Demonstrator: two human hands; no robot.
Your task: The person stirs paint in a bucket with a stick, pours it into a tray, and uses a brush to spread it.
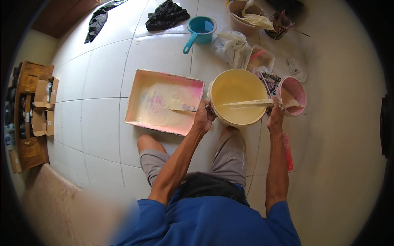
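My left hand (pixel 203 117) is closed on a paint-caked scraper (pixel 180 105) at the near side of a round bucket (pixel 238 86) of pale yellow paint; its fingers also touch the bucket's side. The blade lies over a rectangular paint tray (pixel 147 94) smeared cream and pink. My right hand (pixel 275 115) is closed on the end of a pale wooden stick (pixel 246 103) that lies across the bucket's mouth, beside the bucket's right rim. A pink-stained pail (pixel 293 91) stands just right of that hand.
Behind are a teal dipper (pixel 200 30), plastic bags (pixel 232 47), black bundles (pixel 164 16), a basin (pixel 242 12) and a small container (pixel 259 59). A red tool (pixel 288 156) lies by my right forearm. A wooden cabinet (pixel 33 151) with cardboard boxes (pixel 44 119) stands left.
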